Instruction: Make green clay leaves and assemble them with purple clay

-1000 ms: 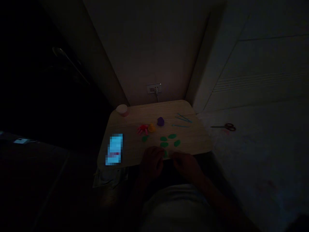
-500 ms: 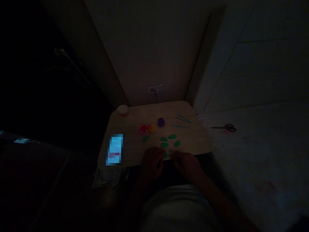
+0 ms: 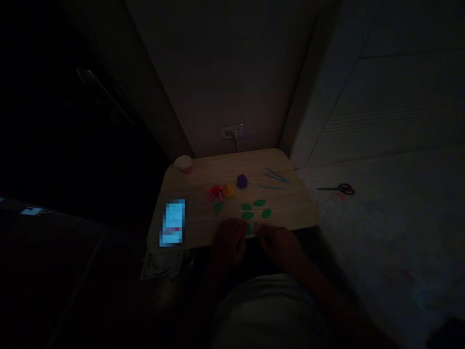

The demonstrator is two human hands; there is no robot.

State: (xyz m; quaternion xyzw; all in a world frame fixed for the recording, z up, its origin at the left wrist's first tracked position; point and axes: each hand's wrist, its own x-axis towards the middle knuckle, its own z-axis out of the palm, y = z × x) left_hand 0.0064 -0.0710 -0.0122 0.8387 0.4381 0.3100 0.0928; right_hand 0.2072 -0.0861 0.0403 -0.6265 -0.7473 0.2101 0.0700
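Small green piece [image 3: 249, 229] on a really dim table [image 3: 300, 208]

Going by the purple lump [image 3: 241, 181] for directions, as the wearer sees it. The small green piece is on the near side of the lump, almost straight down from it. The left hand [image 3: 228, 245] is nearer than the lump and a bit left, loosely curved, fingertips right at the piece. Can't tell if it's pinching it. The right hand [image 3: 281, 247] is nearer and to the right, fingers curled in; too dark to say if it's holding anything.

Four flat green ovals [image 3: 259, 203] lie on the lump's near side, spreading right. Yellow piece [image 3: 228, 191] just left of the lump, red pronged piece [image 3: 215, 193] past that. Thin blue sticks [image 3: 278, 177] to the right, pinkish cup [image 3: 185, 166] off to the far left, scissors [image 3: 339, 189] well right, off the table.
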